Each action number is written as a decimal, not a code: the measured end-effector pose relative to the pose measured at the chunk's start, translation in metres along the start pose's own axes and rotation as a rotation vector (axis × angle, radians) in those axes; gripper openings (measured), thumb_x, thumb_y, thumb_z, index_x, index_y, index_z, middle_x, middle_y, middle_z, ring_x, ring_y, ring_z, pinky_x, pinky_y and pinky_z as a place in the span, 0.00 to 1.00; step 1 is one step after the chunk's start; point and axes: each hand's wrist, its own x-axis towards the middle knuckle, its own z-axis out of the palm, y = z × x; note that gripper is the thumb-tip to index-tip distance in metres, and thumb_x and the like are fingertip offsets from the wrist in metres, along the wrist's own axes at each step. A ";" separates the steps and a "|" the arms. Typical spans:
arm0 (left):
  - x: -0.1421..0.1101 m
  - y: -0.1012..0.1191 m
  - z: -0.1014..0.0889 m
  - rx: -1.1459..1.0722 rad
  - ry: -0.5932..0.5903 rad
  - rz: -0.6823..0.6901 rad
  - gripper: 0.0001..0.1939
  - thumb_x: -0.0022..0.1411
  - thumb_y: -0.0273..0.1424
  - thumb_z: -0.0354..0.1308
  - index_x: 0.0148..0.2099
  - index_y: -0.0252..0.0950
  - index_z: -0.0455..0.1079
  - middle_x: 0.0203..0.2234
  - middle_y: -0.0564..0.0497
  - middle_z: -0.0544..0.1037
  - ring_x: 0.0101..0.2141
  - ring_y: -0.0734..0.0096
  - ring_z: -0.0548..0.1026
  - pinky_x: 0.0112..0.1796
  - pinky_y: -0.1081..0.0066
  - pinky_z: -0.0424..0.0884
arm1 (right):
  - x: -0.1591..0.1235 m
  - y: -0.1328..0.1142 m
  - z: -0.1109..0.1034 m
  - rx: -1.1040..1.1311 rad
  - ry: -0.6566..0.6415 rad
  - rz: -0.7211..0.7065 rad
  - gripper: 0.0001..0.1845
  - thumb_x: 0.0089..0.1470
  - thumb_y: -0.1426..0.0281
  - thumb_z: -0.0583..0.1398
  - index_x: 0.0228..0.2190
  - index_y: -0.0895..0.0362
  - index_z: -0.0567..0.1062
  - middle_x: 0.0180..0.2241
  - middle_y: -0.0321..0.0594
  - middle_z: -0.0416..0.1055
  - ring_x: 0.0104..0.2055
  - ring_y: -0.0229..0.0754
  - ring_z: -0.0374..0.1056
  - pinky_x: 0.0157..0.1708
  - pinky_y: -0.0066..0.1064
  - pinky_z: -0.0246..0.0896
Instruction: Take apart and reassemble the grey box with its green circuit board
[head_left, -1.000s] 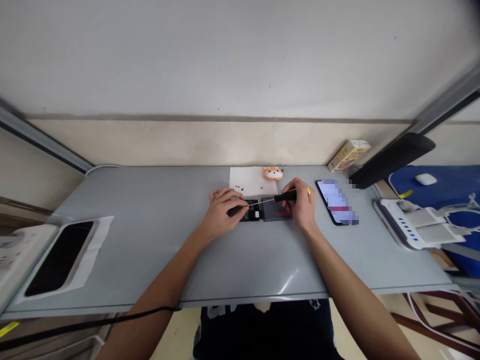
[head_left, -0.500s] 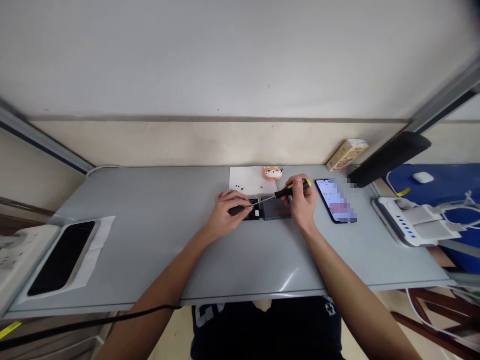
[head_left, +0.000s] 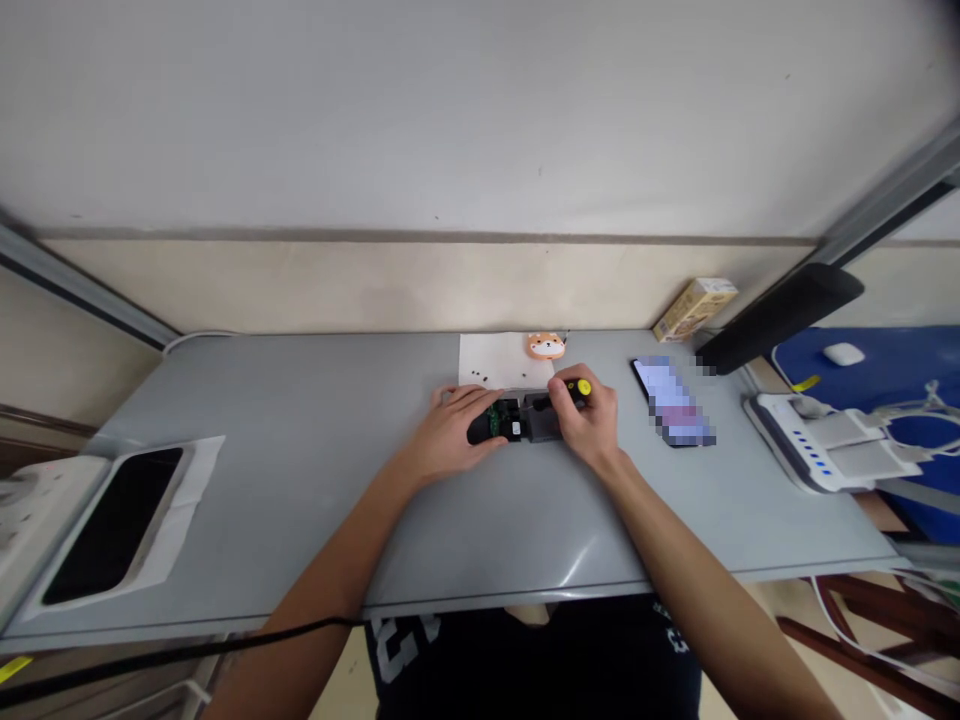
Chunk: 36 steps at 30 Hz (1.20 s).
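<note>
A small opened black device (head_left: 504,421) with a green circuit board showing lies in the middle of the grey table (head_left: 315,460), next to its dark grey cover (head_left: 541,417). My left hand (head_left: 448,432) rests on the device's left end, fingers curled against it. My right hand (head_left: 587,424) is closed around a black screwdriver with a yellow cap (head_left: 580,389), which stands nearly upright over the cover. The blade is hidden behind my fingers.
A white paper sheet (head_left: 501,360) with tiny black screws and an orange animal-shaped object (head_left: 546,346) lie behind the device. A lit phone (head_left: 673,402) is to the right, a cardboard box (head_left: 694,308) beyond it, a white charger unit (head_left: 825,450) far right, a black tablet (head_left: 112,525) far left.
My right hand swung the screwdriver from lying sideways across the device to nearly upright over the cover. My left hand slid slightly left along the device.
</note>
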 end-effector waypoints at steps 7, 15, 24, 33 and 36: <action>0.000 -0.002 0.002 -0.015 0.014 -0.001 0.29 0.65 0.38 0.64 0.66 0.45 0.64 0.58 0.47 0.75 0.58 0.54 0.72 0.62 0.51 0.56 | -0.002 -0.003 -0.001 -0.005 -0.038 -0.028 0.13 0.62 0.59 0.61 0.30 0.54 0.73 0.20 0.30 0.67 0.20 0.34 0.59 0.24 0.28 0.56; 0.002 0.002 0.000 -0.059 0.025 -0.021 0.18 0.62 0.36 0.65 0.54 0.43 0.70 0.52 0.49 0.79 0.53 0.55 0.75 0.60 0.50 0.57 | 0.008 -0.009 0.004 -0.012 -0.082 -0.064 0.17 0.64 0.59 0.59 0.26 0.54 0.67 0.21 0.30 0.62 0.22 0.34 0.55 0.25 0.27 0.52; 0.002 -0.001 0.004 -0.052 0.045 0.025 0.13 0.63 0.37 0.65 0.49 0.42 0.72 0.53 0.49 0.79 0.55 0.55 0.74 0.58 0.50 0.58 | 0.044 -0.023 0.012 -0.085 -0.391 -0.216 0.16 0.63 0.60 0.58 0.26 0.53 0.63 0.23 0.31 0.60 0.25 0.35 0.52 0.27 0.29 0.50; 0.004 -0.001 0.003 -0.019 0.029 0.065 0.11 0.66 0.38 0.62 0.49 0.44 0.75 0.56 0.50 0.77 0.55 0.55 0.73 0.58 0.50 0.59 | 0.038 -0.017 0.024 0.036 -0.232 -0.091 0.15 0.63 0.64 0.57 0.26 0.53 0.61 0.23 0.30 0.54 0.25 0.35 0.51 0.27 0.31 0.49; 0.004 -0.001 0.002 -0.006 0.028 0.080 0.11 0.67 0.38 0.61 0.50 0.44 0.75 0.57 0.49 0.77 0.55 0.55 0.73 0.58 0.50 0.58 | 0.038 -0.018 0.024 0.229 -0.250 -0.062 0.15 0.64 0.64 0.57 0.26 0.53 0.62 0.27 0.33 0.63 0.31 0.37 0.60 0.34 0.32 0.57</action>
